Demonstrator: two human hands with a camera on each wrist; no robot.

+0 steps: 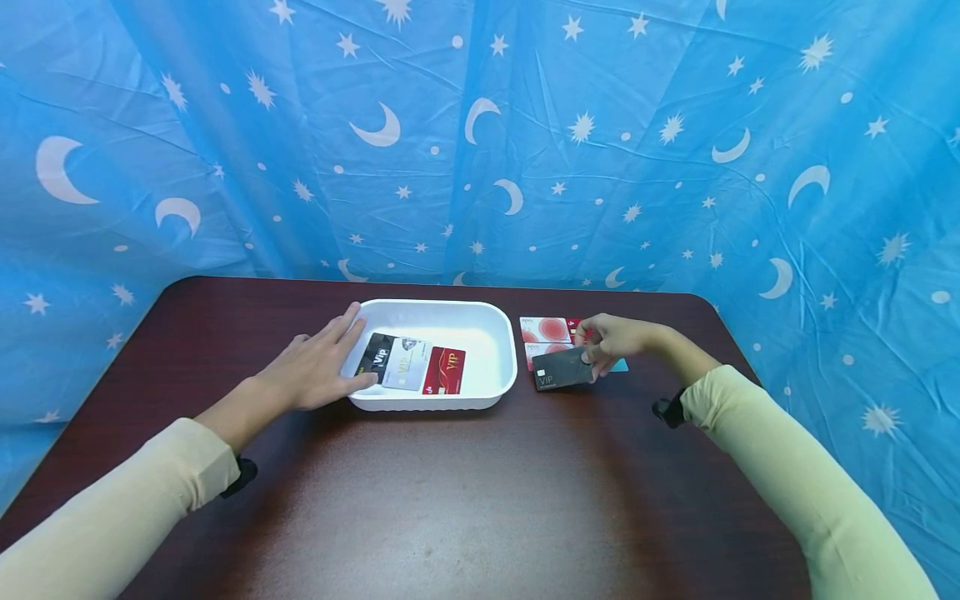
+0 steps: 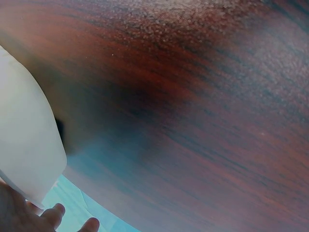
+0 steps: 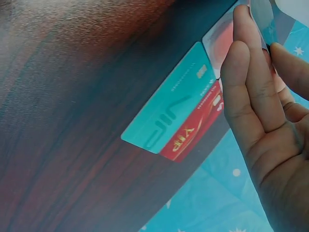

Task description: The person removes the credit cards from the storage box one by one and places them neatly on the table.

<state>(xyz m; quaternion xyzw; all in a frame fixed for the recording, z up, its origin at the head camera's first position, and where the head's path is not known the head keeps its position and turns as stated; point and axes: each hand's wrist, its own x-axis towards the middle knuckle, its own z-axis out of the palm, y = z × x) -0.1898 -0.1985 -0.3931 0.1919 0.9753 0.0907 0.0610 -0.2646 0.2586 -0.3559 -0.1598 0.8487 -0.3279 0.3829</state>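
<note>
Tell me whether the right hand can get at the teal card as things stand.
Likely yes, though it may need to let go first: the right hand pinches a black VIP card. The teal card lies close by on the table, with nothing lying on it.

1. A blue curtain (image 1: 525,150) printed with white moons (image 1: 386,132) and stars (image 1: 581,127) fills the upper frame.
2. A dark reddish-brown tabletop (image 1: 540,508), its far corners rounded, spans the lower frame.
3. Glare (image 1: 405,483) brightens its lower centre.

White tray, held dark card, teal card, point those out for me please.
White tray (image 1: 483,348): head view, bare inside.
Held dark card (image 1: 561,370): head view, middle of its face.
Teal card (image 3: 171,102): right wrist view, middle of its face.
</note>
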